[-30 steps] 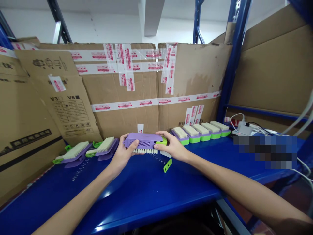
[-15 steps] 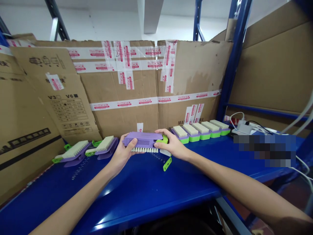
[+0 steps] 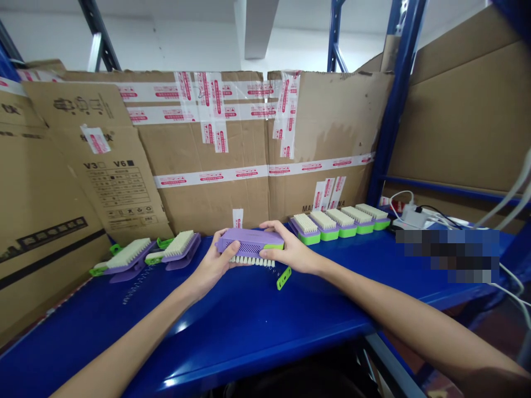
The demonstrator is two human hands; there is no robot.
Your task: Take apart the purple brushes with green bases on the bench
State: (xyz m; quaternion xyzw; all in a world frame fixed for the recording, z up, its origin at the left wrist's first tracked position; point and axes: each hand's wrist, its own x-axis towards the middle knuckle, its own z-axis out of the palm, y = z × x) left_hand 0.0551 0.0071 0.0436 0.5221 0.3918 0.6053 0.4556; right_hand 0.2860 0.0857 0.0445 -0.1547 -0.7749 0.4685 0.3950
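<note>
Between my two hands I hold a purple scrub brush [image 3: 251, 239], its cream bristles facing down and a lime-green piece at its right end. My left hand [image 3: 216, 258] grips the left end, thumb on the near side. My right hand [image 3: 288, 250] is closed around the right end, with the thumb against the green piece. Just below the brush on the blue table lies a small green slotted part [image 3: 284, 278]. A thin metal spring [image 3: 271, 269] lies beside it, partly hidden by the brush.
Two purple-and-green brushes [image 3: 179, 247] lie bristles up at the left, with loose springs [image 3: 136, 283] in front. Several brushes with green bases [image 3: 344, 226] stand in a row at the back right. Cardboard [image 3: 207, 204] walls the rear. White cables [image 3: 409, 213] lie at the right.
Both hands have brought the brush slightly down and to the right. The green end piece now sits closer in line with the purple body.
</note>
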